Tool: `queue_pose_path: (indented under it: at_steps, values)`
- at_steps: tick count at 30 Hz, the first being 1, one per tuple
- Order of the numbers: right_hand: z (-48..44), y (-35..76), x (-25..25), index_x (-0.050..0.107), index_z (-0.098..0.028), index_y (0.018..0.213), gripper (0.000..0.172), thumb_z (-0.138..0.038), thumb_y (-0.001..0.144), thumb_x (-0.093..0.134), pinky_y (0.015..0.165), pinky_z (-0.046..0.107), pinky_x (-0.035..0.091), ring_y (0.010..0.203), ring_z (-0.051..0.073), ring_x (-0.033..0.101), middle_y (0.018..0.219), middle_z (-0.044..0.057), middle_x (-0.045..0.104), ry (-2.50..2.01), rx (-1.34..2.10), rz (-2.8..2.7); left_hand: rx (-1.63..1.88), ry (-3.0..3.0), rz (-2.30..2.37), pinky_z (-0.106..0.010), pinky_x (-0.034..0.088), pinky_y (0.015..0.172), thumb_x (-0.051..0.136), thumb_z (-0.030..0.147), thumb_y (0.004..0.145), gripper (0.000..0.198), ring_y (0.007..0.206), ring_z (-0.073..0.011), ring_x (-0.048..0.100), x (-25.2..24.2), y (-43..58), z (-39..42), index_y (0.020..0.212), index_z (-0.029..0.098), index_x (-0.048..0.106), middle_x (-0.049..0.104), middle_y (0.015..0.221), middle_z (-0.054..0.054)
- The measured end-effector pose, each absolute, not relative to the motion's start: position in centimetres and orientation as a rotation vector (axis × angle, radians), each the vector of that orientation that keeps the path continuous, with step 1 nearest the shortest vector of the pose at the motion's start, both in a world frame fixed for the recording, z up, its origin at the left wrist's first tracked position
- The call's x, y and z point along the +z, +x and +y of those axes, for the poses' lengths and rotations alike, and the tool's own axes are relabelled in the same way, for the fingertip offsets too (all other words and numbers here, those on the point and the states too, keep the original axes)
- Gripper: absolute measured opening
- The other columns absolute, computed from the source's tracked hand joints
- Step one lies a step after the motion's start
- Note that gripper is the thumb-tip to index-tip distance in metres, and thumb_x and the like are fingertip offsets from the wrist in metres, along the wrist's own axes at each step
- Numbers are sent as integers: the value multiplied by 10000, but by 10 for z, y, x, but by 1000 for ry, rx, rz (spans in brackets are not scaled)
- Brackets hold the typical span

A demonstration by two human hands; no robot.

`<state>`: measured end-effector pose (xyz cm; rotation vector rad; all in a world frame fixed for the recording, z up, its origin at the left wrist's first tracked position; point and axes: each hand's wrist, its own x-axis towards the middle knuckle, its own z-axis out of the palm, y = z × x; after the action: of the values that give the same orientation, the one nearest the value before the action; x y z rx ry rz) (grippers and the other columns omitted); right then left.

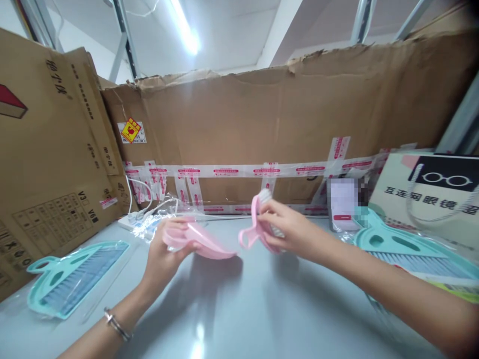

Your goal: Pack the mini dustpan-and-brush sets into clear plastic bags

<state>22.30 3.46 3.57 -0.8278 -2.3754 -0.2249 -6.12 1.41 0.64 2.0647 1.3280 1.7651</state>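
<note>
Backdrop: taped carton (232,124) behind our blue-grey table (299,319).
Left hand (168,254): our fingers pinch a pink dustpan (204,244) over the table.
Right hand (280,224): our fingers wrap a pink brush (255,224), near the dustpan, not touching.
Sides: we see a bagged turquoise set (80,279) left, second turquoise set (411,262) right, near a phone (342,202).

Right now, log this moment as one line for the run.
left hand: holds pink dustpan | right hand: holds pink brush | left side: plastic-wrapped teal brush set | right side: similar teal set
</note>
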Motion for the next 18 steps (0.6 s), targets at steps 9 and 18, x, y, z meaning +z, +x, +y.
queue_pose_path:
  at_steps: [9,18]
  values:
    - [51,221,-19,601,-190,1113,313,-115,876,411,799,365,445,933,220,586,1043,106,630,-1076,-320,-2886,616,2679,1590,-299,448,684,403,67,762,189,797,-191,547,-27,-63,15,754,179,554,611,857,-61]
    - [13,387,-10,616,-199,905,301,-417,788,445,825,436,451,906,269,599,961,139,648,-1583,-276,-1790,856,2916,1466,-394,482,900,338,-9,755,530,1116,-218,543,-44,-45,33,1235,163,482,552,1247,-129]
